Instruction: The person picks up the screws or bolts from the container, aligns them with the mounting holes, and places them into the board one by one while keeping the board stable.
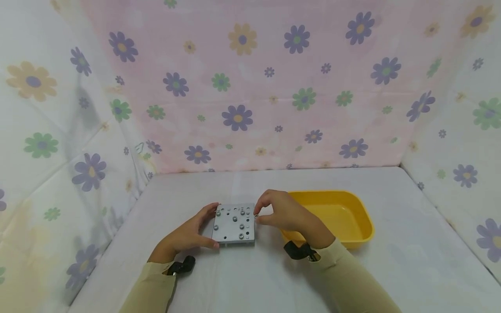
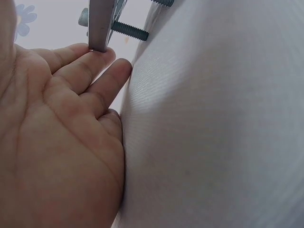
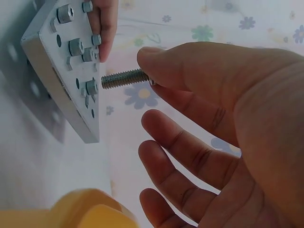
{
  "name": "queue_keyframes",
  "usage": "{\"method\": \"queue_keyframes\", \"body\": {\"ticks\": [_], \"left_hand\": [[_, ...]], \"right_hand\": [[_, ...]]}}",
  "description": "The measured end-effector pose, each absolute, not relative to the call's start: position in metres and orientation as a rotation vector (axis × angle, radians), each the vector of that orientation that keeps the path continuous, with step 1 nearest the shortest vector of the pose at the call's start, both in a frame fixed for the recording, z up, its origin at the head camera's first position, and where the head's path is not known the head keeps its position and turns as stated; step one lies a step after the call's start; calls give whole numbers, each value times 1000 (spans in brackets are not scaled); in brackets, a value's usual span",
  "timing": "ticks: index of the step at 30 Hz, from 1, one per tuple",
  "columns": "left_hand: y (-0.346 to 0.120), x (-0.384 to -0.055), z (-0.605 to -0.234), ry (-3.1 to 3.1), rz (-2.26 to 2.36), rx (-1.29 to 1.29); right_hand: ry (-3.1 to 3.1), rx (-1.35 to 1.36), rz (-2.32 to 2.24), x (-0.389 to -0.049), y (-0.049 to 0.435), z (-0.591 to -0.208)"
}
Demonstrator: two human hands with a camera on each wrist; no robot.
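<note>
A square metal plate (image 1: pixel 230 234) with holes and several socket-head bolts in it sits in the middle of the head view. My left hand (image 1: pixel 187 234) holds its left side, thumb at the near corner and fingers at the far one. Below the plate, a threaded bolt shank (image 2: pixel 130 31) sticks out in the left wrist view. Just off the plate's right edge, my right hand (image 1: pixel 287 213) pinches a loose bolt (image 3: pixel 124 79) between thumb and index finger. Its threaded end points toward the plate, apart from it; the fingers mostly cover its head.
A yellow plastic bin (image 1: pixel 369 224) stands right of the plate, partly behind my right hand and forearm. White cloth covers the table (image 1: pixel 235 282). Flower-patterned cloth walls (image 1: pixel 250 143) enclose the back and both sides.
</note>
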State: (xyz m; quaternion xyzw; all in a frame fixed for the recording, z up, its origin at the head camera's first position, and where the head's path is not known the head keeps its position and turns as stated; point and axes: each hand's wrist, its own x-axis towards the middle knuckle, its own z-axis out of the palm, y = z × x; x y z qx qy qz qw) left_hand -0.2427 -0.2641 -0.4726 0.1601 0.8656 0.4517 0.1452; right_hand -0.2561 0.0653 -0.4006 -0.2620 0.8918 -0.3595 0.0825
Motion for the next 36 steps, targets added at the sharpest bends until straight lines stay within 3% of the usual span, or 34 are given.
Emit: {"method": "queue_keyframes", "body": {"ticks": [36], "left_hand": [[-265, -244, -474, 2480, 1315, 443]], "right_hand": [[2586, -831, -1081, -258, 48, -421]]}}
